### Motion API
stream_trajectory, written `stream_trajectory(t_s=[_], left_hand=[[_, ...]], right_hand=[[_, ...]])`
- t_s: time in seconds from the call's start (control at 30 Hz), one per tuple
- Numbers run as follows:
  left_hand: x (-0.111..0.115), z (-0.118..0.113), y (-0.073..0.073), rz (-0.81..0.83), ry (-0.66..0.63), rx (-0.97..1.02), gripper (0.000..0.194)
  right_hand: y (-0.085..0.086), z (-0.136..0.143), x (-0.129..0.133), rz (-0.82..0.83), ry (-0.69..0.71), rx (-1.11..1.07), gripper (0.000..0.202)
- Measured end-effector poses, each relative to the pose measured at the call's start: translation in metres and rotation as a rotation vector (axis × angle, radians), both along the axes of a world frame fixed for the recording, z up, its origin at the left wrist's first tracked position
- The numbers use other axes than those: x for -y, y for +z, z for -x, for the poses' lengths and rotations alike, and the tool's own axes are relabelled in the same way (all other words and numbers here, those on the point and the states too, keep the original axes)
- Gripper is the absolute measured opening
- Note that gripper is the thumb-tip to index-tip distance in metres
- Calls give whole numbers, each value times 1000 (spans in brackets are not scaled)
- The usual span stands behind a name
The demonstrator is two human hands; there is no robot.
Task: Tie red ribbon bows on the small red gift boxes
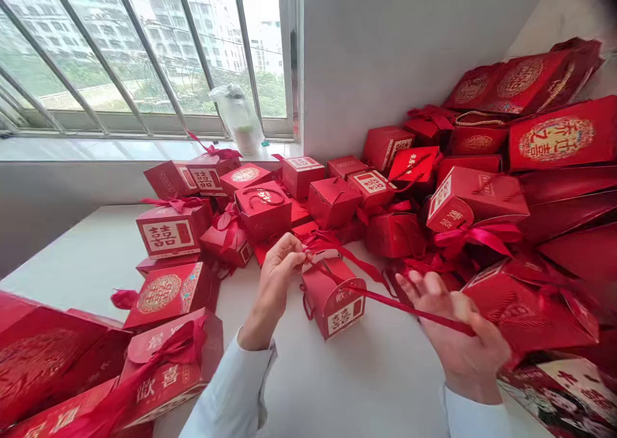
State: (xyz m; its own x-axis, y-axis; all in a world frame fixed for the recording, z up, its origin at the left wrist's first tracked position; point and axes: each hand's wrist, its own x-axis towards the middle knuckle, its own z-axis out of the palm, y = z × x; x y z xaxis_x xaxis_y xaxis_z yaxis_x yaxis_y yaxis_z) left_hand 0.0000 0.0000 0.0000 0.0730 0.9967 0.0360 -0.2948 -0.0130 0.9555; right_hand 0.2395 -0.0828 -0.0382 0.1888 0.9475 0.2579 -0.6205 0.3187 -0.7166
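The red paper gift box [332,293] stands on the white desk [385,386] between the two hands. The left hand [270,287] pinches a red ribbon [409,308] above it, fingertips hiding the very end. The right hand [456,325] has its fingers spread, the ribbon running across it; whether it grips cannot be told. The frame cuts off a large red carton [43,361] at left and a printed packet [563,393], its picture blurred.

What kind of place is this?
Probably a room in a home or small workroom: there's a barred window, a clear container on the windowsill, and a white table crowded with red boxes.
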Motion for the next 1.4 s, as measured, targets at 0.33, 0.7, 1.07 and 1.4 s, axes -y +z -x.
stream_trajectory(t_s=[0.33, 0.7, 1.07, 1.4], left_hand=[[12, 11, 18, -29, -60, 31, 15], [21, 7, 24, -74, -310, 21, 22], [15, -2, 12, 14, -327, -202, 19], [8, 1, -1, -163, -93, -626, 33]], right_hand=[[23, -4, -1, 43, -68, 593, 34], [30, 52, -80, -234, 8, 1240, 16], [51, 76, -127, -324, -23, 1362, 25], [35, 48, -45, 23, -157, 1287, 8]])
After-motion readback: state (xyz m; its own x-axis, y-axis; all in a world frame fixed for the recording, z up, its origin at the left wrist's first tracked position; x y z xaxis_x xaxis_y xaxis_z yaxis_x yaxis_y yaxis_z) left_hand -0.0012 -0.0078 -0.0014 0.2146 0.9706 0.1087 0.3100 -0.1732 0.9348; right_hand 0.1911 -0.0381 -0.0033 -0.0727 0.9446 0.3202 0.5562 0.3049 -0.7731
